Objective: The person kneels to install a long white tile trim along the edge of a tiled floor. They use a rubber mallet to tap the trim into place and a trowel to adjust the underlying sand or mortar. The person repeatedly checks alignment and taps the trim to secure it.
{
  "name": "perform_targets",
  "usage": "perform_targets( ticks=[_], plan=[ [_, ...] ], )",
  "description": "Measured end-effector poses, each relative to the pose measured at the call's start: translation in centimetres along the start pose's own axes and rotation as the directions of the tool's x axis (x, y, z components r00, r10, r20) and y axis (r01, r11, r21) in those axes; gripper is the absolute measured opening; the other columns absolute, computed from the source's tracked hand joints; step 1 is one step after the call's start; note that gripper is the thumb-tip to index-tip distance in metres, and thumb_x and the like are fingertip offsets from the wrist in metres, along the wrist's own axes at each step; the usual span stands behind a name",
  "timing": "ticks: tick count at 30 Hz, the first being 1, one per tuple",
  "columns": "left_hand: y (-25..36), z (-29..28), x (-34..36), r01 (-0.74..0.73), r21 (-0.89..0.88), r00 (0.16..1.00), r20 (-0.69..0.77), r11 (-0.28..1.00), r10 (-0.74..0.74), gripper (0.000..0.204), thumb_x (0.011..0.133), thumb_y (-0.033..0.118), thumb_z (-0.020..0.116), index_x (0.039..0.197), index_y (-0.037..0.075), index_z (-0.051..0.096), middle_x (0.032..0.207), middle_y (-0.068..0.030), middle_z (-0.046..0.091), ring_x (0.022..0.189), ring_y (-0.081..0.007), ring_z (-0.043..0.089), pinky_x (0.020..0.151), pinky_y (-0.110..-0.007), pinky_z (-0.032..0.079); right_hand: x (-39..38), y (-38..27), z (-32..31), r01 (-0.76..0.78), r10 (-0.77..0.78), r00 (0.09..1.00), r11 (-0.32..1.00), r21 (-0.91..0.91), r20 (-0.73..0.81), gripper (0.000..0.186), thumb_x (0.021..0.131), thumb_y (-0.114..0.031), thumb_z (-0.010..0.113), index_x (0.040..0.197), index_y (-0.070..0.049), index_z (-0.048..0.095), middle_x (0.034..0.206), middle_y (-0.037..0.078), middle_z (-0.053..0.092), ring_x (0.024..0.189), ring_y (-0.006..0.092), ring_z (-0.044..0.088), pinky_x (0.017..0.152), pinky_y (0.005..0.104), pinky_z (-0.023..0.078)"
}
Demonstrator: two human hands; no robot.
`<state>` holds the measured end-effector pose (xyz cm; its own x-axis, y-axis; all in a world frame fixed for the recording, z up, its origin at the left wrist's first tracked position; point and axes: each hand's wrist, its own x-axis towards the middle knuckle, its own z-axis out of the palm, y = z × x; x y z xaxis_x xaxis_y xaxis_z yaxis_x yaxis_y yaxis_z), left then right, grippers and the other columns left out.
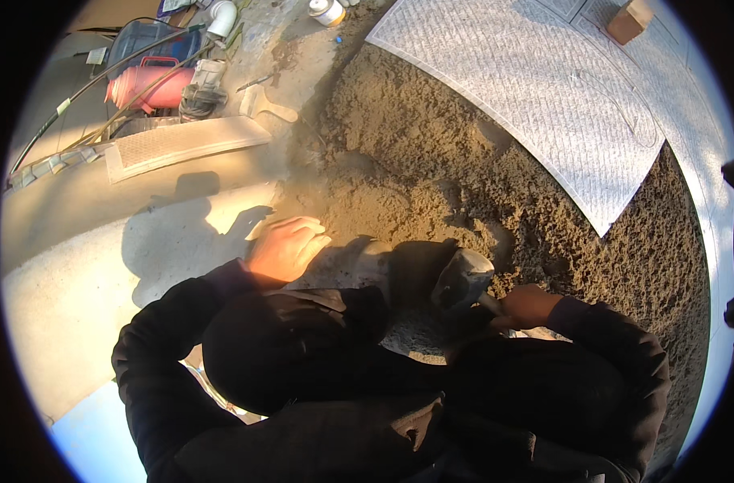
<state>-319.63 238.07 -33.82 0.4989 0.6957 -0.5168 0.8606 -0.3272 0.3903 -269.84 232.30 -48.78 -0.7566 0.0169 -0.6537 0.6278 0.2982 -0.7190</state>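
Note:
My right hand (pixel 529 307) is closed round the handle of a trowel (pixel 463 279), whose dark grey, rounded blade catches some light. The blade is just above the near edge of a bed of loose, damp brown mortar (pixel 431 197). In front of my left knee, my left hand (pixel 286 248) hangs in sunlight, fingers loosely bent and slightly apart, with nothing visible in them. Below it is a pale, smooth floor strip (pixel 214 213). Shadow and my dark-clothed knees hide part of the ground between the hands.
Patterned light grey tiles (pixel 536 88) lie across the far right, with a small brown block (pixel 629 21) on them. At left are a tan textured slab (pixel 190 146), a pale scraper (pixel 268 105), a red flask (pixel 149 86), a white pipe elbow (pixel 222 18) and a jar (pixel 327 11).

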Motion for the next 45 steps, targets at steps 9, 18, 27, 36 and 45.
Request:
perform_targets(
  ticks=[9, 18, 27, 36, 45],
  plan=[
    [2.2, 21.9, -25.4, 0.657, -0.494, 0.140, -0.662, 0.569, -0.737, 0.047, 0.093, 0.025, 0.067, 0.135, 0.006, 0.063, 0.132, -0.0179, 0.068, 0.122, -0.0356, 0.066, 0.102, -0.042, 0.052, -1.8, -6.3, -10.7, -0.069, 0.036, 0.990, 0.967, -0.247, -0.135, 0.066, 0.094, -0.063, 0.066, 0.072, -0.001, 0.072, 0.066, 0.018, 0.067, 0.058, 0.0362, 0.066, 0.060, 0.0451, 0.054],
    [-9.8, 24.3, -29.5, 0.728, -0.343, 0.577, -0.163, 0.594, -0.800, 0.052, 0.093, 0.028, 0.067, 0.139, 0.003, 0.060, 0.137, -0.0185, 0.065, 0.120, -0.0402, 0.066, 0.100, -0.046, 0.052, -0.3, -13.4, -18.0, -0.019, -0.046, 0.930, 0.985, -0.171, -0.366, 0.044, 0.098, -0.038, 0.070, 0.079, 0.002, 0.071, 0.064, 0.021, 0.065, 0.056, 0.0382, 0.065, 0.062, 0.0460, 0.056],
    [-8.3, 19.1, -21.7, 0.749, -0.647, 0.508, 0.423, 0.142, -0.750, 0.054, 0.094, 0.029, 0.070, 0.137, -0.001, 0.059, 0.127, -0.0230, 0.066, 0.111, -0.0414, 0.068, 0.095, -0.049, 0.053, 10.8, -17.1, -17.9, 0.182, -0.242, 0.938, 0.953, -0.243, -0.247, 0.051, 0.097, -0.045, 0.064, 0.085, 0.003, 0.073, 0.083, 0.026, 0.070, 0.085, 0.0459, 0.070, 0.076, 0.0560, 0.054],
    [1.4, 6.7, -7.3, 0.591, -0.708, 0.806, 0.524, 0.386, -0.275, 0.046, 0.097, 0.030, 0.070, 0.134, 0.004, 0.063, 0.117, -0.0205, 0.070, 0.108, -0.0369, 0.070, 0.095, -0.048, 0.054, 25.4, -18.5, -11.0, 0.251, -0.262, 0.885, 0.965, -0.079, -0.384, 0.071, 0.100, -0.060, 0.050, 0.105, 0.010, 0.065, 0.096, 0.026, 0.071, 0.100, 0.0424, 0.069, 0.090, 0.0510, 0.053],
    [3.7, -6.9, -2.5, 0.520, 0.012, 0.753, -0.479, 0.854, -0.452, 0.073, 0.084, 0.031, 0.078, 0.140, -0.008, 0.054, 0.130, -0.0303, 0.063, 0.108, -0.0467, 0.067, 0.090, -0.051, 0.053, 33.4, -22.9, -8.5, 0.906, -0.681, 0.365, 0.417, 0.074, -0.634, 0.064, 0.094, -0.057, 0.070, 0.122, 0.001, 0.068, 0.098, 0.019, 0.069, 0.100, 0.0295, 0.063, 0.088, 0.0443, 0.048]
  ],
)
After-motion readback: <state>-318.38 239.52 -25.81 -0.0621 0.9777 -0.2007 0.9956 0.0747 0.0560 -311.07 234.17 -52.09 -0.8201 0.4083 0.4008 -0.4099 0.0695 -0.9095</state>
